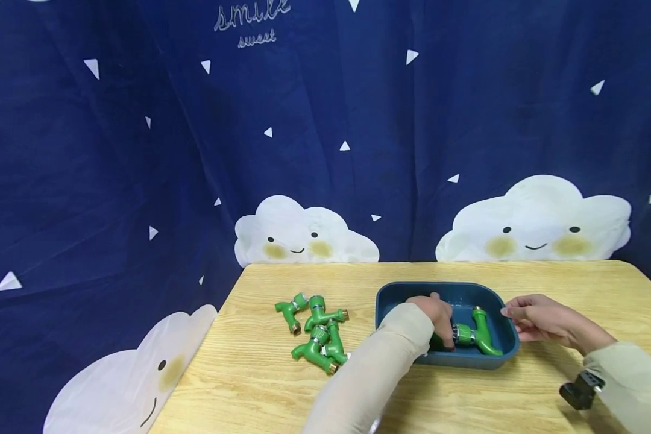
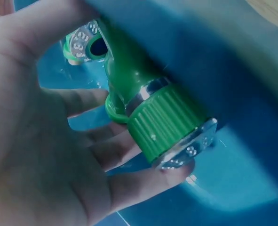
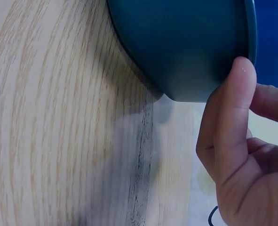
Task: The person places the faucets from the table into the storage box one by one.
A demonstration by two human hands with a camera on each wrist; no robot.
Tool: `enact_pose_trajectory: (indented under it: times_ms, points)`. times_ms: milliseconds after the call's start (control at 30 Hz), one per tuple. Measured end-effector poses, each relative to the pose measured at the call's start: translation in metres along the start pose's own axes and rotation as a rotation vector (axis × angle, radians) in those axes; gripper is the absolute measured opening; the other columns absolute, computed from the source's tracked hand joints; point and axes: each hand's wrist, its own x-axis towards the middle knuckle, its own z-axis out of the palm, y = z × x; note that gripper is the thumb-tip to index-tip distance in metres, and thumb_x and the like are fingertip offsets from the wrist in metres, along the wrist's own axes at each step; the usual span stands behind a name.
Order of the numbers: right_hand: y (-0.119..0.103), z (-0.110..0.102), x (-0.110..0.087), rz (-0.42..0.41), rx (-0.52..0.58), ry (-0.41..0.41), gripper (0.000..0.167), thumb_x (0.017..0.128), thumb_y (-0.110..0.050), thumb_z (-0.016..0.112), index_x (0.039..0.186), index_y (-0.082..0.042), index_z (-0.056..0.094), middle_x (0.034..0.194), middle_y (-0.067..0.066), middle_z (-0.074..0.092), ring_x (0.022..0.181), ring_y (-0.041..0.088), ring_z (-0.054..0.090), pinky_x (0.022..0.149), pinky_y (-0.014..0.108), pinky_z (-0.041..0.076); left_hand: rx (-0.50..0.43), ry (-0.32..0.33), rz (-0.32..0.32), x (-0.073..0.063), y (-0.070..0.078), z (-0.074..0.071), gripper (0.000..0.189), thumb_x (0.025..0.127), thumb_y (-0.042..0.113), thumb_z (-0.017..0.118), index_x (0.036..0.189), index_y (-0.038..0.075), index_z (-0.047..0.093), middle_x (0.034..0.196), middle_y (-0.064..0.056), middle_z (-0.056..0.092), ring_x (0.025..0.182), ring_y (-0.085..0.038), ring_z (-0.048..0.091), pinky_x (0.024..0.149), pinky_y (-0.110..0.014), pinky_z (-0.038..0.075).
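Observation:
Inside a dark blue plastic bin (image 1: pixel 466 360), my left hand (image 1: pixel 436 316) curls its fingers around a green tap (image 2: pixel 167 122) with a ribbed knob and a chrome-coloured cap. The hand mostly hides that tap in the head view. Beside these fingers another green tap (image 1: pixel 483 334) lies on the bin's floor, its brass-coloured end pointing to the back. At the bin's right end, my right hand (image 1: pixel 542 322) pinches the rim, with the thumb (image 3: pixel 242 80) against the wall near its top edge.
Several green taps (image 1: pixel 317 352) lie in a loose group on the wooden table (image 1: pixel 239 386), left of the bin. A dark blue curtain (image 1: pixel 304 120) with white clouds hangs behind the table. A small black device (image 1: pixel 580 390) sits at the right wrist.

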Motion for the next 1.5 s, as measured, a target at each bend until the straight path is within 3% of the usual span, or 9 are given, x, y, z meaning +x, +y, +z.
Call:
enact_pose_trajectory:
  times_ms: [300, 700, 1000, 1233, 1367, 1500]
  points:
    - [-0.002, 0.001, 0.000, -0.006, -0.010, 0.005, 0.017, 0.103, -0.018, 0.049, 0.102, -0.002, 0.053, 0.076, -0.003, 0.059, 0.065, 0.004, 0.062, 0.063, 0.021, 0.058, 0.031, 0.030, 0.002, 0.000, 0.006, 0.002, 0.059, 0.085, 0.053, 0.071, 0.139, 0.049, 0.049, 0.158, 0.017, 0.027, 0.112, -0.004, 0.052, 0.084, -0.024, 0.051]
    - [-0.003, 0.003, 0.000, 0.002, -0.026, 0.027, 0.017, 0.103, -0.018, 0.049, 0.103, -0.001, 0.054, 0.076, -0.002, 0.056, 0.063, 0.004, 0.060, 0.062, 0.022, 0.058, 0.025, 0.065, 0.033, 0.003, 0.007, 0.005, 0.058, 0.082, 0.054, 0.073, 0.135, 0.047, 0.052, 0.152, 0.015, 0.034, 0.096, -0.007, 0.052, 0.077, -0.024, 0.050]
    - [-0.004, 0.001, -0.002, 0.005, -0.020, 0.030, 0.016, 0.103, -0.016, 0.048, 0.101, -0.002, 0.053, 0.076, -0.002, 0.056, 0.063, 0.004, 0.060, 0.062, 0.022, 0.058, 0.106, 0.144, 0.066, 0.002, 0.009, 0.007, 0.061, 0.078, 0.060, 0.075, 0.133, 0.047, 0.051, 0.120, 0.013, 0.050, 0.089, -0.007, 0.051, 0.077, -0.024, 0.048]
    - [-0.003, 0.002, -0.002, 0.017, -0.016, 0.036, 0.016, 0.103, -0.017, 0.048, 0.103, -0.001, 0.053, 0.076, -0.001, 0.058, 0.065, 0.005, 0.061, 0.063, 0.022, 0.058, 0.109, 0.159, 0.090, 0.003, 0.000, 0.010, 0.071, 0.076, 0.065, 0.074, 0.139, 0.048, 0.046, 0.132, 0.018, 0.049, 0.106, -0.003, 0.055, 0.084, -0.024, 0.050]
    - [-0.004, 0.002, -0.003, 0.016, -0.028, 0.046, 0.019, 0.104, -0.016, 0.048, 0.106, 0.001, 0.052, 0.076, -0.001, 0.058, 0.064, 0.005, 0.061, 0.063, 0.022, 0.058, 0.094, 0.234, 0.153, 0.006, -0.011, 0.011, 0.078, 0.072, 0.066, 0.077, 0.141, 0.046, 0.046, 0.136, 0.020, 0.050, 0.115, -0.002, 0.056, 0.086, -0.025, 0.053]
    - [-0.003, 0.003, -0.002, 0.004, -0.024, 0.035, 0.019, 0.104, -0.017, 0.048, 0.107, 0.002, 0.052, 0.076, -0.001, 0.058, 0.065, 0.005, 0.062, 0.063, 0.023, 0.058, 0.045, 0.284, 0.218, 0.004, -0.022, 0.012, 0.070, 0.081, 0.064, 0.071, 0.143, 0.041, 0.048, 0.139, 0.021, 0.052, 0.122, -0.001, 0.055, 0.093, -0.026, 0.053]
